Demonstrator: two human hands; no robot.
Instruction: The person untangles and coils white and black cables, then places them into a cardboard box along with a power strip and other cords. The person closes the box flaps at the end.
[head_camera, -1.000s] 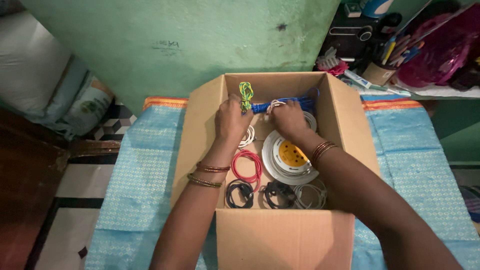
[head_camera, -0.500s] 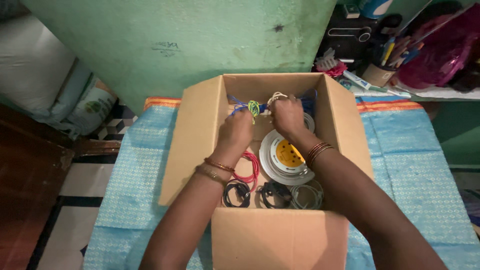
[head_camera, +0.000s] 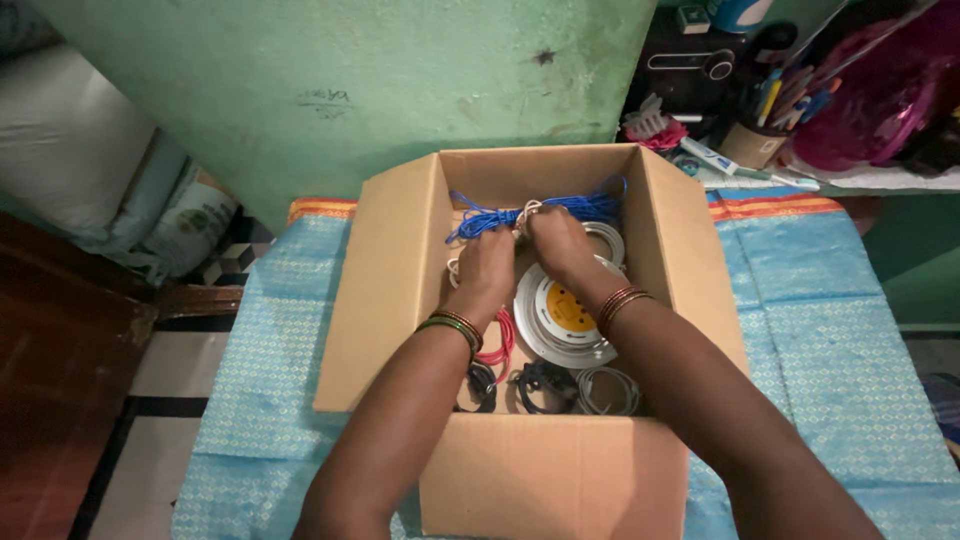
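Grip: both hands pinched the blue wire bundle mid-length, left hand and right hand touching.
Axis: bundle ran left-right along the cardboard box far wall.
Below: white cable spool, red coil.

Open-topped cardboard box, walls hemming all four sides; floor crowded by white reel, red coil, black cables, blue wire across the back; blue cloth bare either side
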